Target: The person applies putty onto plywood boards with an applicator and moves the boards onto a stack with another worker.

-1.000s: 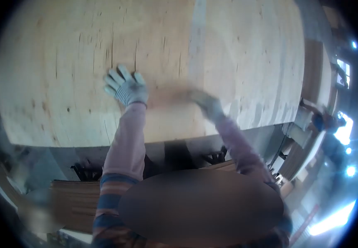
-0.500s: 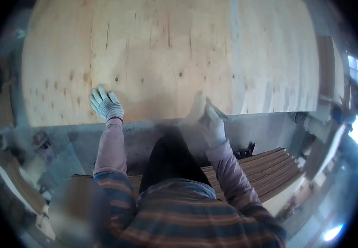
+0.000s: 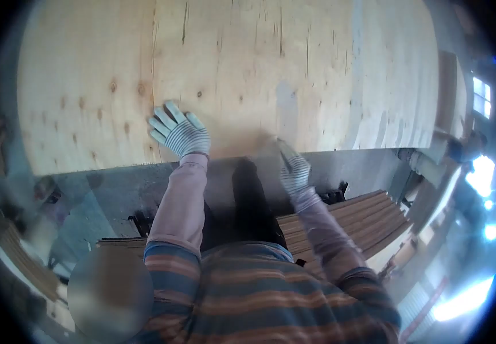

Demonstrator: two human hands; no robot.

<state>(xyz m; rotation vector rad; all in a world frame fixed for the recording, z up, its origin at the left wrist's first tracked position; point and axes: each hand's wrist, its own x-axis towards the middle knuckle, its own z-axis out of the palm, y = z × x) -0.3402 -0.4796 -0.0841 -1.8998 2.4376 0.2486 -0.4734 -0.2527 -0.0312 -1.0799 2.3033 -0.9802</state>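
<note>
A large pale wooden sheet with knots and dark cracks fills the upper view. My left hand, in a striped white glove, lies flat on it near the front edge with the fingers spread. To its right, my right hand, gloved too, is at the sheet's front edge. Its fingers are closed round something thin that I cannot make out, blurred by motion. A grey patch marks the sheet just beyond my right hand.
Below the sheet's front edge lies a stack of brown boards. More boards stand at the lower left. At the far right a blurred person is beside other panels.
The grey patch now shows on the sheet. Against the frame of half a second ago, my left hand sits further right in view, and my right hand has shifted slightly; the view has also moved.
</note>
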